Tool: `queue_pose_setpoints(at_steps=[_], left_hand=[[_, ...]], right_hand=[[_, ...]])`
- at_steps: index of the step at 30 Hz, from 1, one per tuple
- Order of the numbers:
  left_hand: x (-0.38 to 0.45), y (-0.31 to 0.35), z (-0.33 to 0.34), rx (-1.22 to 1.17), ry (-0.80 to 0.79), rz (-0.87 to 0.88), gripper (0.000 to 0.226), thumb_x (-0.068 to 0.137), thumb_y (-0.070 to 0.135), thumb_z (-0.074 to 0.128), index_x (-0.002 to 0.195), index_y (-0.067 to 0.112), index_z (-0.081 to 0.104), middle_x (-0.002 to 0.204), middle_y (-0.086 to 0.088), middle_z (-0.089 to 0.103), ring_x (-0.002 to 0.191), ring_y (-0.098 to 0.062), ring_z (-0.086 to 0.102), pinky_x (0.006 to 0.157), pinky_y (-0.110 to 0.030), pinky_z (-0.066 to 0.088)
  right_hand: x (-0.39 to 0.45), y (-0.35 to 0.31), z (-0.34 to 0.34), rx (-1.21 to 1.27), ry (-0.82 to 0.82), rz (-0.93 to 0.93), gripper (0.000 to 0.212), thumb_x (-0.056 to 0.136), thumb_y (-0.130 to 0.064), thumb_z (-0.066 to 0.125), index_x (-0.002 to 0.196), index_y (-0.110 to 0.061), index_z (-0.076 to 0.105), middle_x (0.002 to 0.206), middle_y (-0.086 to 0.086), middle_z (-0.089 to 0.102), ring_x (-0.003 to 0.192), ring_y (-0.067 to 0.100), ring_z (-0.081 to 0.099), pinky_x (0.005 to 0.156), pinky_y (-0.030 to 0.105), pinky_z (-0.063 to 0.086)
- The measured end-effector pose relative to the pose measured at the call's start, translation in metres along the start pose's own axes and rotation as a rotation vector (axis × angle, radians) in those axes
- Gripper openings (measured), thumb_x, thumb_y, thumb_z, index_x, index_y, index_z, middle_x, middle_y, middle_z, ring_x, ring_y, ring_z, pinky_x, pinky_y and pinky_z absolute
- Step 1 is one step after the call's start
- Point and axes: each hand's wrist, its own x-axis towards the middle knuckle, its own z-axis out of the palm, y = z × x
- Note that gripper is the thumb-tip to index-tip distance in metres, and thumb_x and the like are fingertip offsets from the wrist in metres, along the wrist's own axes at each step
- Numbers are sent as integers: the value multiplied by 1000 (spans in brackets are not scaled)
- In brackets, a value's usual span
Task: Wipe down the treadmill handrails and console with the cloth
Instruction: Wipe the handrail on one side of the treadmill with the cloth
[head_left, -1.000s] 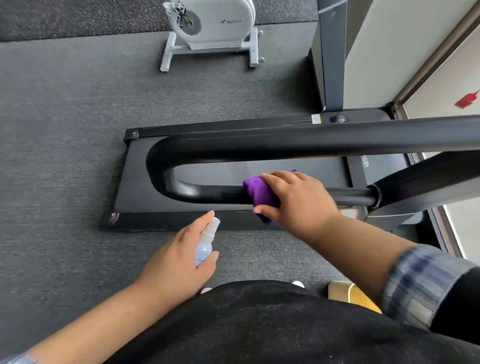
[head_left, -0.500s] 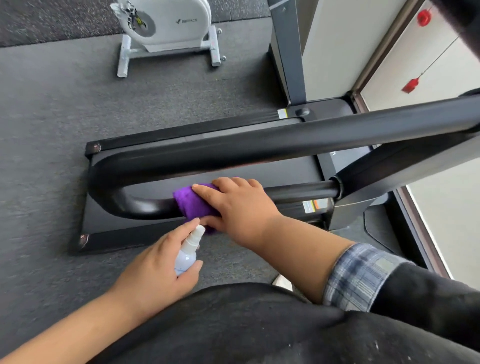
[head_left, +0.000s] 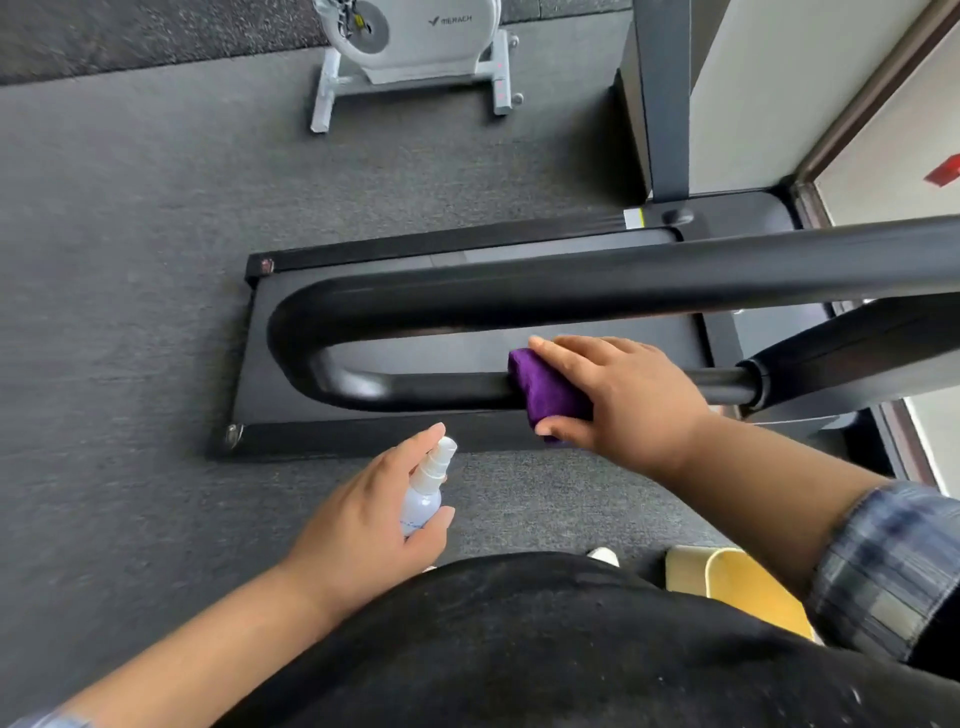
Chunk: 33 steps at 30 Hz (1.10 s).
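Observation:
A black U-shaped treadmill handrail runs across the middle of the view, above the treadmill deck. My right hand grips a purple cloth wrapped around the handrail's near bar, close to where the bar joins the black upright. My left hand holds a small clear spray bottle below the rail, with its white nozzle pointing up toward the bar. The console is out of view.
A white exercise bike base stands on the grey floor beyond the treadmill. A dark post rises at the treadmill's far end beside a pale wall. A yellow object sits by my right side.
My right hand with the cloth sits farther right along the near bar than half a second ago, nearer the upright. The left hand still holds the bottle just below the rail.

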Motion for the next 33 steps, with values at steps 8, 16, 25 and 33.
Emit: queue_pose_setpoints(at_steps=[8, 16, 25, 33], left_hand=[[-14, -27, -20, -14, 12, -46, 67, 69, 61, 46, 127, 64, 12, 129, 19, 57, 116, 2, 52, 93, -15, 36], [-18, -59, -39, -5, 12, -10, 68, 70, 60, 48, 129, 62, 14, 127, 28, 48, 120, 5, 45, 88, 5, 24], [-17, -91, -53, 24, -7, 181, 71, 75, 47, 57, 139, 36, 30, 126, 5, 60, 112, -5, 49, 93, 5, 21], [-21, -122, -71, 0, 23, 180, 71, 74, 55, 52, 135, 54, 17, 125, 24, 47, 117, -1, 47, 89, 1, 26]], right_hand=[[51, -95, 18, -144, 33, -218, 100, 83, -69, 59, 158, -25, 9, 149, 7, 41, 128, 32, 47, 104, 49, 42], [71, -132, 20, 126, 169, -106, 82, 84, -69, 56, 147, -20, 40, 135, 0, 58, 122, 24, 55, 101, 38, 44], [74, -170, 36, 673, 475, -52, 65, 91, -69, 42, 126, -15, 49, 115, 6, 62, 103, 23, 59, 84, 34, 45], [79, -163, 44, 219, 452, 0, 59, 85, -69, 52, 117, -19, 56, 105, 2, 63, 96, 29, 59, 83, 42, 47]])
